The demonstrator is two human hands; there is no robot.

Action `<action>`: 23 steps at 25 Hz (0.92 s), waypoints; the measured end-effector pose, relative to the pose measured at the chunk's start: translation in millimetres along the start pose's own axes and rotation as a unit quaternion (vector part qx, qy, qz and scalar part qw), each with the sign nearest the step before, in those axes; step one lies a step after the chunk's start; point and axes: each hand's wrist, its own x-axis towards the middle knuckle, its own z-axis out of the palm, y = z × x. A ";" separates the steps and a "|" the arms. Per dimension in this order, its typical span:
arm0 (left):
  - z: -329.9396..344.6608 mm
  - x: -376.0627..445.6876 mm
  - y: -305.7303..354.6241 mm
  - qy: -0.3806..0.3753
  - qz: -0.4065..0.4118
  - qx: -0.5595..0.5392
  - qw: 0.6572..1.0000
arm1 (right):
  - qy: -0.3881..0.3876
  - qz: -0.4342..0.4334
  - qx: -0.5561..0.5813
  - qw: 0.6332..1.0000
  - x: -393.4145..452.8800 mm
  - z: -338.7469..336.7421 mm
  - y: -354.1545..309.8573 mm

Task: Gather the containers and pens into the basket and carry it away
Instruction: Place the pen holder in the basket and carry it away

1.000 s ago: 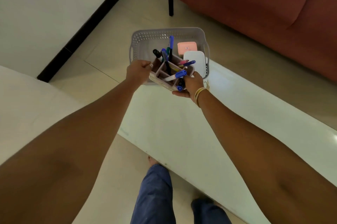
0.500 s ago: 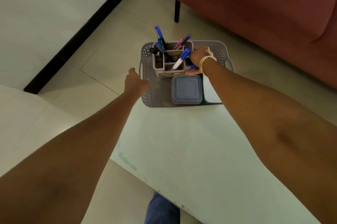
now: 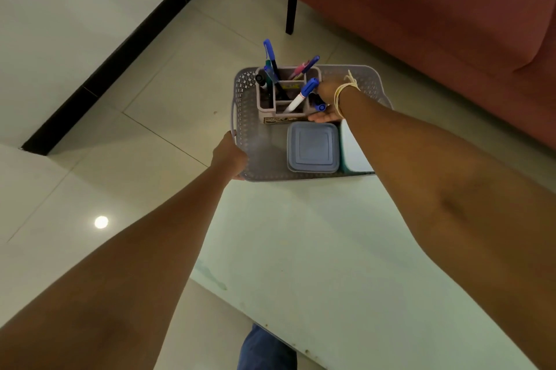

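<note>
The pen holder (image 3: 288,95) and lidded containers (image 3: 313,147) sit in the basket (image 3: 249,116) on the bench (image 3: 316,249); left hand (image 3: 229,156) curls on its rim; right hand (image 3: 326,101) cups the holder (finger state unclear); carrying remains.

Grey perforated basket (image 3: 246,116), blue-lidded container (image 3: 313,147), blue-capped pens (image 3: 301,95).

Pale tiled floor (image 3: 168,74), black skirting (image 3: 132,47), white wall (image 3: 60,8), red sofa (image 3: 436,8), white table (image 3: 331,249).
</note>
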 end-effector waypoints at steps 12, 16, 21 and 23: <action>12.3 -15.4 -13.8 0.016 -0.024 -0.027 0.999 | 0.385 -0.012 -0.095 0.918 4.5 -51.7 137.1; 21.7 -29.7 -30.8 0.049 -0.024 -0.052 0.997 | 0.335 -0.002 0.152 0.930 -9.1 -27.1 177.3; 40.5 -75.4 -72.7 0.033 -0.101 -0.171 0.980 | 0.303 0.026 0.327 0.895 -53.9 21.8 210.1; 52.0 -100.5 -96.8 0.008 -0.118 -0.197 0.973 | 0.287 0.030 0.297 0.910 -75.9 44.9 228.1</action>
